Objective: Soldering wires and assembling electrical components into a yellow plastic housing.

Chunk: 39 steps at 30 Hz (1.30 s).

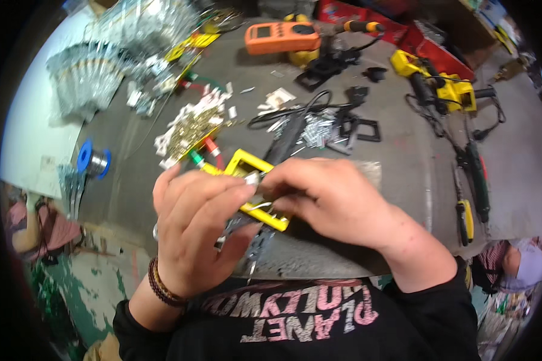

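Observation:
A yellow plastic frame [250,157] with rectangular openings lies under both my hands, slanting toward my body. My left hand [202,219] curls over its left side, the thumb apart below the bent fingers. A small white piece [252,179] shows at the left fingertips, close to the right ones. Fingers pinched together, my right hand [328,195] reaches over the frame's right side; whatever sits between those fingertips is hidden. A short white wire [258,206] crosses the frame's lower opening. Red [212,146] and green [196,159] plugs or sleeves touch the frame's far left corner.
Beyond my hands lie brass and white small parts [193,132], silver screws or pins [319,129] and black plastic frames [361,128]. An orange multimeter [283,37] stands at the back. A solder spool [94,160] is left; yellow-handled tools [465,219] and yellow housings [454,93] are right.

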### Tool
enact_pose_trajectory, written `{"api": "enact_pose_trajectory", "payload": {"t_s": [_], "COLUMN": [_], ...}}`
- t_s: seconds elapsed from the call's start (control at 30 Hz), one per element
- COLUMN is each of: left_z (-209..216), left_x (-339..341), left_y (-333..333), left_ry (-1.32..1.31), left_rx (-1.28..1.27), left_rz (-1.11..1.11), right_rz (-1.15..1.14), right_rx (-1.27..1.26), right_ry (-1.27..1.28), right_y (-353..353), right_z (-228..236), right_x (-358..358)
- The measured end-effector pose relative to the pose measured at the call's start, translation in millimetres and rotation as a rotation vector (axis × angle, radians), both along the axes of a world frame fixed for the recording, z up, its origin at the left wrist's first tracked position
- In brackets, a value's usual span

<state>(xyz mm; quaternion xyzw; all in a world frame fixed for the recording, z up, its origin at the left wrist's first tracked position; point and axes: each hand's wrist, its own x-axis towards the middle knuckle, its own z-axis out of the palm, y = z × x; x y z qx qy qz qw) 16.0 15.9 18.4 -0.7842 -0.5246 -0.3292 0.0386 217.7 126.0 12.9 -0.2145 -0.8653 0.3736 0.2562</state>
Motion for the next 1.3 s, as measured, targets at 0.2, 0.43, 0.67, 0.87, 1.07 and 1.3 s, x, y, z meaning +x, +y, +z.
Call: {"api": "enact_pose_trajectory", "payload": {"t_s": [0.2, 0.43, 0.67, 0.87, 1.07, 1.3], "left_z": [45, 50, 35, 40, 67, 123], "left_x": [18, 89, 108, 105, 150, 163], "left_y": [-12, -7, -32, -69, -34, -89], "left_ry": [-0.235, -0.859, -0.895, -0.915, -1.134, -1.502], "left_rx": [-0.173, -0.154, -0.021, -0.52, -0.303, -0.407], "left_rz": [-0.301, -1.193, -1.216, -0.961, -1.341, -0.814], "right_rz": [0.045, -0.435, -1.076, -1.055, -0.75, -0.761], "right_rx": [0.036, 0.161, 0.088, 0.044, 0.24, 0.393], "right_ry": [0.354, -0.029, 0.045, 0.231, 0.163, 0.16], "right_y": [-6, -29, -1, -12, -51, -55], "right_z": [57, 2, -14, -6, -16, -64], "right_x": [55, 153, 329, 358, 255, 246]}}
